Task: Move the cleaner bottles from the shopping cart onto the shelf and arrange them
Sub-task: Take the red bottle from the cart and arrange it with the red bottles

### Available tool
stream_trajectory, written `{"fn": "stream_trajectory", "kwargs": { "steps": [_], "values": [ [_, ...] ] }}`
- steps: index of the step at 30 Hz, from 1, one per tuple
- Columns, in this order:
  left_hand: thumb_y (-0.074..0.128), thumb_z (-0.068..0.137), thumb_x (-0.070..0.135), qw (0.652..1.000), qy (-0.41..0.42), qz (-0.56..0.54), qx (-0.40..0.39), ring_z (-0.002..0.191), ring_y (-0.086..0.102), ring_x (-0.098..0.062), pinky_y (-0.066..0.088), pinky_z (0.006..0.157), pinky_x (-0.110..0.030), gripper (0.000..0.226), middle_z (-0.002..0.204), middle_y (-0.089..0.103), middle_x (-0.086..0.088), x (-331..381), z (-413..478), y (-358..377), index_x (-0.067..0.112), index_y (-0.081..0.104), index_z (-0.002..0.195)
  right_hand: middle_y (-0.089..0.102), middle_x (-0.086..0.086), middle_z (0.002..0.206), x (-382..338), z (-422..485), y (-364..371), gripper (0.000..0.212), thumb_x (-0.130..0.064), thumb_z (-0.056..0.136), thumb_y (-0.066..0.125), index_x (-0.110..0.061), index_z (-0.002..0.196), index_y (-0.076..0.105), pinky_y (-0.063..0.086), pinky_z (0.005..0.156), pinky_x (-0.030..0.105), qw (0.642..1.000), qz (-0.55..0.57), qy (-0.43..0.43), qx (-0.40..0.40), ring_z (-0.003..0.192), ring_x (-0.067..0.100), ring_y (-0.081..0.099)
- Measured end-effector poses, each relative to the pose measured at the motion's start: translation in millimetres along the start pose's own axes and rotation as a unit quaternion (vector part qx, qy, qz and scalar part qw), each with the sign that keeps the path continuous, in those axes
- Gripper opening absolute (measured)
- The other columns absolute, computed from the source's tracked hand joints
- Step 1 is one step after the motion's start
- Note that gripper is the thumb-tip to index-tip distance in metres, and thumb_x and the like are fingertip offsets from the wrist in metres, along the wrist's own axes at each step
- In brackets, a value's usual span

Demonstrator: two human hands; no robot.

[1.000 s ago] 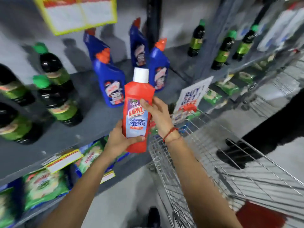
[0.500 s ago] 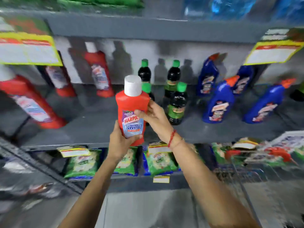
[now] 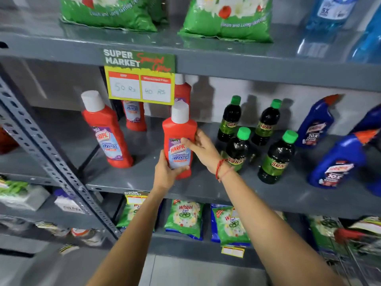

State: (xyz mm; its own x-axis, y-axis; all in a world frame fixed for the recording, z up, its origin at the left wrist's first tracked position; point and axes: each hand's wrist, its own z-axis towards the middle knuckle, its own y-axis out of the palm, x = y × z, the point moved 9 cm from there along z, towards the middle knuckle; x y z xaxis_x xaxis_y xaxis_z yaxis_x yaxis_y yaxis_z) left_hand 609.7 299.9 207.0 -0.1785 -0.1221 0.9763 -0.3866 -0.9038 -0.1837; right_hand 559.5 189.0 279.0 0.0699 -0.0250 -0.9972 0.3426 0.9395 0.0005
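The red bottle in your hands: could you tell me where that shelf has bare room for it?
Bare shelf lies between the front red bottle and the held one. Right of it, the green-capped bottles crowd together.

held bottle (image 3: pixel 179 139) on shelf (image 3: pixel 144 180), cleaner bottle (image 3: pixel 107 131) left, capped bottles (image 3: pixel 255 139) right

High up, two big green bags (image 3: pixel 109 13) lying side by side, with see-through blue bottles (image 3: pixel 329 11) off to their right. Just under the bags, a hanging sign (image 3: pixel 140 79) with a green top saying SUPER MARKET and a yellow part with two white boxes, 50 Rs and 40 Rs written inside. Low down, a row of green packets (image 3: pixel 183 218) marked Wheel standing close together, a little yellow tag (image 3: pixel 232 251) under them, a grey metal post (image 3: pixel 47 155) full of holes slanting down the left, and grey floor (image 3: pixel 185 271) at the bottom.
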Motion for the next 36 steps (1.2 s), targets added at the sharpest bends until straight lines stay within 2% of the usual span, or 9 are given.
{"fn": "stream_trajectory", "kwargs": {
  "steps": [5, 10, 14, 17, 22, 25, 28, 32, 36],
  "values": [
    [0.082, 0.064, 0.009, 1.0, 0.001, 0.013, -0.023, 0.09, 0.06, -0.011, 0.048, 0.068, -0.003, 0.066, 0.104, 0.063, -0.001, -7, 3, -1, 0.012, 0.048, 0.12, 0.062, -0.005, 0.105, 8, 1, -3, 0.039, -0.005, 0.084, 0.06, -0.012, 0.12, 0.047, 0.052, 0.073, 0.011, 1.0, -0.013, -0.002, 0.005, 0.085, -0.009, 0.064],
    [0.081, 0.064, 0.009, 0.99, 0.012, 0.126, -0.06, 0.096, 0.06, -0.018, 0.049, 0.081, -0.014, 0.056, 0.107, 0.066, -0.006, -30, 0, -10, 0.005, 0.056, 0.114, 0.064, 0.013, 0.119, 67, -10, -9, 0.046, -0.01, 0.073, 0.073, -0.017, 0.113, 0.051, 0.049, 0.098, 0.042, 0.991, -0.125, 0.047, 0.021, 0.106, 0.02, 0.062],
    [0.075, 0.073, 0.014, 0.976, 0.031, 0.195, -0.096, 0.099, 0.058, -0.012, 0.039, 0.082, -0.013, 0.049, 0.115, 0.068, -0.012, -38, 3, -19, 0.004, 0.058, 0.117, 0.062, 0.011, 0.121, 106, -20, -4, 0.052, -0.01, 0.074, 0.072, -0.01, 0.121, 0.049, 0.046, 0.103, 0.041, 0.987, -0.137, 0.069, 0.044, 0.108, 0.017, 0.057],
    [0.071, 0.073, 0.029, 0.963, 0.04, 0.233, -0.129, 0.108, 0.06, -0.025, 0.04, 0.089, -0.023, 0.054, 0.118, 0.067, -0.013, -39, 9, -23, 0.007, 0.058, 0.121, 0.061, 0.005, 0.116, 113, -15, 1, 0.049, -0.013, 0.076, 0.071, -0.01, 0.12, 0.049, 0.046, 0.101, 0.038, 0.986, -0.147, 0.061, 0.043, 0.108, 0.017, 0.058],
    [0.071, 0.078, 0.019, 0.956, 0.051, 0.25, -0.146, 0.12, 0.056, -0.023, 0.031, 0.088, -0.008, 0.052, 0.129, 0.061, -0.01, -41, 22, -29, 0.008, 0.055, 0.126, 0.059, -0.001, 0.115, 115, -2, 7, 0.05, -0.014, 0.078, 0.069, -0.012, 0.123, 0.048, 0.045, 0.097, 0.028, 0.988, -0.147, 0.049, 0.028, 0.109, 0.014, 0.056],
    [0.07, 0.078, 0.017, 0.957, 0.053, 0.243, -0.147, 0.119, 0.056, -0.021, 0.033, 0.092, -0.011, 0.051, 0.129, 0.061, -0.01, -41, 25, -31, 0.008, 0.055, 0.126, 0.059, -0.001, 0.116, 117, 3, 8, 0.049, -0.014, 0.078, 0.069, -0.016, 0.122, 0.047, 0.046, 0.095, 0.023, 0.989, -0.14, 0.046, 0.033, 0.109, 0.012, 0.056],
    [0.07, 0.077, 0.011, 0.979, 0.074, 0.19, -0.015, 0.109, 0.061, -0.022, 0.044, 0.098, -0.026, 0.038, 0.117, 0.067, -0.01, -33, 19, -60, 0.008, 0.062, 0.115, 0.06, -0.001, 0.115, 118, 5, 8, 0.046, -0.013, 0.077, 0.07, -0.021, 0.117, 0.047, 0.047, 0.083, 0.007, 0.989, -0.129, 0.05, 0.043, 0.107, 0.012, 0.057],
    [0.078, 0.068, 0.008, 0.954, 0.051, 0.104, 0.276, 0.108, 0.046, -0.026, 0.039, 0.093, -0.018, 0.056, 0.117, 0.046, -0.021, -34, -10, -133, 0.003, 0.048, 0.115, 0.06, -0.001, 0.116, 116, 7, 9, 0.046, -0.015, 0.078, 0.07, -0.025, 0.115, 0.046, 0.048, 0.084, 0.009, 0.99, -0.129, 0.047, 0.039, 0.107, 0.011, 0.058],
    [0.088, 0.054, 0.023, 0.955, -0.028, 0.15, 0.256, 0.124, 0.036, -0.032, 0.034, 0.107, -0.043, 0.101, 0.131, 0.04, -0.023, -56, 17, -156, 0.002, 0.03, 0.134, 0.059, -0.002, 0.115, 116, 9, 10, 0.049, -0.015, 0.075, 0.072, -0.028, 0.114, 0.045, 0.047, 0.095, 0.029, 0.989, -0.136, 0.046, 0.039, 0.108, 0.014, 0.058]
  ]
}}
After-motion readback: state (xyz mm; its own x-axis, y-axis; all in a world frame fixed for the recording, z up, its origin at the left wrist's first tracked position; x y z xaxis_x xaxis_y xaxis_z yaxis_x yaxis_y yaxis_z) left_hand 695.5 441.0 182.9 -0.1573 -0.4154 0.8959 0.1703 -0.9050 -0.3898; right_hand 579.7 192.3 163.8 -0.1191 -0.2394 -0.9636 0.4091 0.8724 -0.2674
